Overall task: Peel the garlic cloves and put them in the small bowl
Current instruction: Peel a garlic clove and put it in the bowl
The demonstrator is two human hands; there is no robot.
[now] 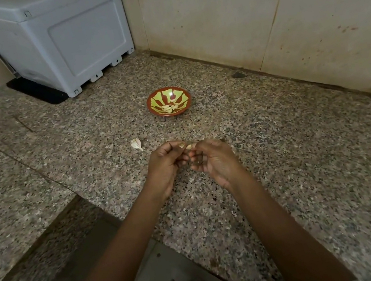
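I hold my two hands together above the granite counter (282, 160); my left hand (168, 165) and my right hand (212, 160) both have curled fingers and pinch one garlic clove (189, 146) between their tips; only a small pale part of it shows. The small bowl (170, 115) stands farther from me, well apart from my hands, with some peeled cloves (170, 108) inside; one unpeeled clove (136, 144) lies on the counter near my left hand.
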